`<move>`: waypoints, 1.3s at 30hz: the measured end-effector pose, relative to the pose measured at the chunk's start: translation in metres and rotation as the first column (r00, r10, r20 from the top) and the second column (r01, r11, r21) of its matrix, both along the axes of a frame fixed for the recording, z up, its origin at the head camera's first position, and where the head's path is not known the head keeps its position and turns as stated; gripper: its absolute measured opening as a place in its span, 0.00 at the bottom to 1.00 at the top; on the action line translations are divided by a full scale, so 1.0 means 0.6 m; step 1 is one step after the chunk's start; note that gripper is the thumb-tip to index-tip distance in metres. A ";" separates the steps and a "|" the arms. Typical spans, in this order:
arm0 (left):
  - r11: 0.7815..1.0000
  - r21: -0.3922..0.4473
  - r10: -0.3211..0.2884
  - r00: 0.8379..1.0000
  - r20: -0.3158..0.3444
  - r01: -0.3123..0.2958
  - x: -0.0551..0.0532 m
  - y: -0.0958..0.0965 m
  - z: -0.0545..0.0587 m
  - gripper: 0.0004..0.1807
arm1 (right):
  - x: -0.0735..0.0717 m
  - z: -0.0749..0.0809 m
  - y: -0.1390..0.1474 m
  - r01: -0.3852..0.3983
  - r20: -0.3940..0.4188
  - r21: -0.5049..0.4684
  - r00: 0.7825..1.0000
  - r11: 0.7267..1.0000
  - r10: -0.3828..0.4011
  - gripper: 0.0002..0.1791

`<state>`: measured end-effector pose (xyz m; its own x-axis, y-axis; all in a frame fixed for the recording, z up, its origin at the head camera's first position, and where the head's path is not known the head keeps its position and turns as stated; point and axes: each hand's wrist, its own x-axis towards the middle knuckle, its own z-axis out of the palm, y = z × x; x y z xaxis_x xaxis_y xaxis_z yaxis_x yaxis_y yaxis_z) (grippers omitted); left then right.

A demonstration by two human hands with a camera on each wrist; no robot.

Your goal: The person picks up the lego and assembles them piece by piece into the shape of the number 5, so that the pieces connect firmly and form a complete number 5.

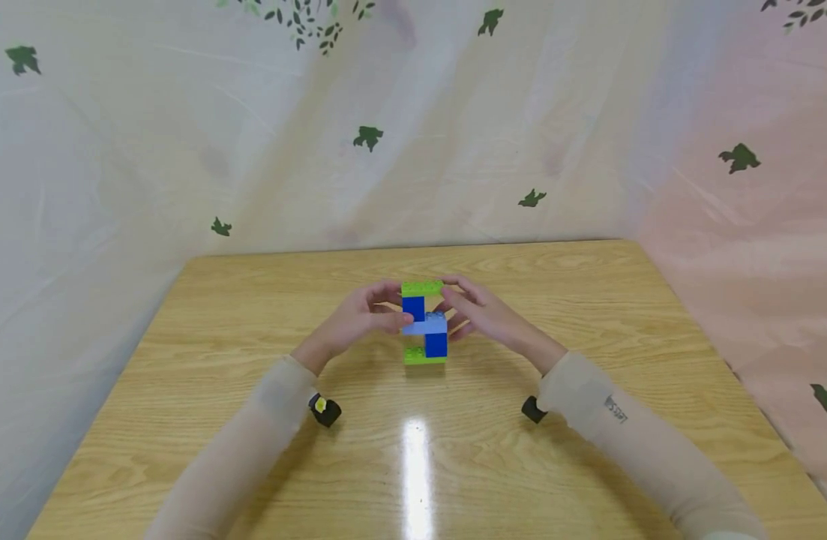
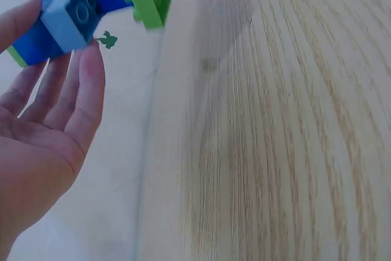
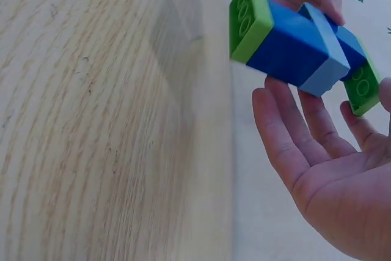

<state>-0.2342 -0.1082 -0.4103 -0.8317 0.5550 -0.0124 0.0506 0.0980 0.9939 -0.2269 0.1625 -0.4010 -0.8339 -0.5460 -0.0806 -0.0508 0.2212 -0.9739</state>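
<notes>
An S-shaped stack of toy building blocks stands upright between the two hands, raised above the table. Its top is a lime green block (image 1: 421, 288). Below come a dark blue block (image 1: 413, 307), a light blue block (image 1: 426, 328), a second dark blue block (image 1: 436, 346) and a lime green bottom block (image 3: 249, 25). From the left, my left hand (image 1: 362, 315) grips the stack, thumb on the light blue block's front and fingers behind. My right hand (image 1: 483, 315) pinches the right end of the top green block; its other fingers spread beside the stack.
A wooden table (image 1: 467, 465) lies under the hands. Behind it hangs a pale cloth (image 1: 285, 150) with green leaf and bird shapes. A small black device shows below each wrist, one at the left sleeve (image 1: 278, 405) and one at the right sleeve (image 1: 609, 420).
</notes>
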 end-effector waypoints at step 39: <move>0.999 0.027 0.019 0.934 0.358 -0.030 -0.014 0.004 -0.053 0.32 | -0.029 -0.069 -0.010 0.048 0.245 0.049 0.968 0.998 -0.058 0.36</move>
